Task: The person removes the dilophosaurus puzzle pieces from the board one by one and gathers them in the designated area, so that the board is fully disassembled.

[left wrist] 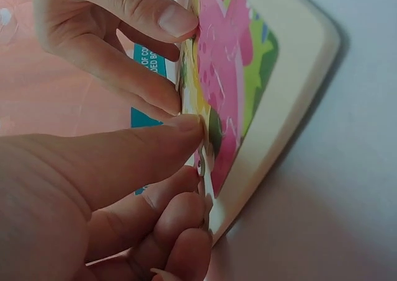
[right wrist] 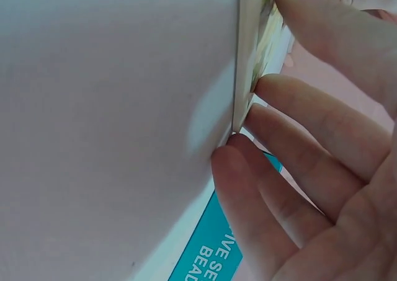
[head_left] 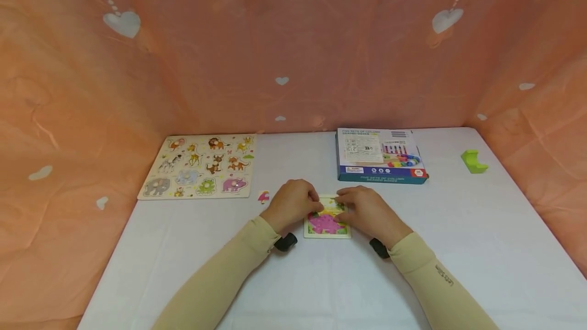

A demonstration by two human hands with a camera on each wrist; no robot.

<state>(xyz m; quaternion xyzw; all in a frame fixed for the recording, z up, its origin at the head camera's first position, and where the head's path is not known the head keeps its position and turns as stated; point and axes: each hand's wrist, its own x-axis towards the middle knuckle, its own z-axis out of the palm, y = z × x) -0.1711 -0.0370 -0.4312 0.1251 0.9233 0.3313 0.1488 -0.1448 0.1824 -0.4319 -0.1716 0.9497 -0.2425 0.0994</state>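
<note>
A small jigsaw puzzle (head_left: 326, 224) with a pink animal picture sits in a pale frame (head_left: 327, 236) on the table. At its left side my left hand (head_left: 293, 203) pinches a puzzle piece (left wrist: 200, 163) between thumb and fingers, over the puzzle's upper part; the fingers hide most of it. From the right, my right hand (head_left: 369, 214) rests on the puzzle. Its thumb (left wrist: 177, 22) touches the picture, while its other fingers (right wrist: 298, 98) lie fairly straight along the frame's far right edge. A loose pink-printed piece (head_left: 263, 196) lies left of the left hand.
An animal peg puzzle board (head_left: 198, 167) lies at the back left. Behind the right hand is a flat bead-set box (head_left: 381, 157). A green curved block (head_left: 474, 162) sits at the far right. Orange curtains (head_left: 293, 45) enclose the white table (head_left: 481, 248).
</note>
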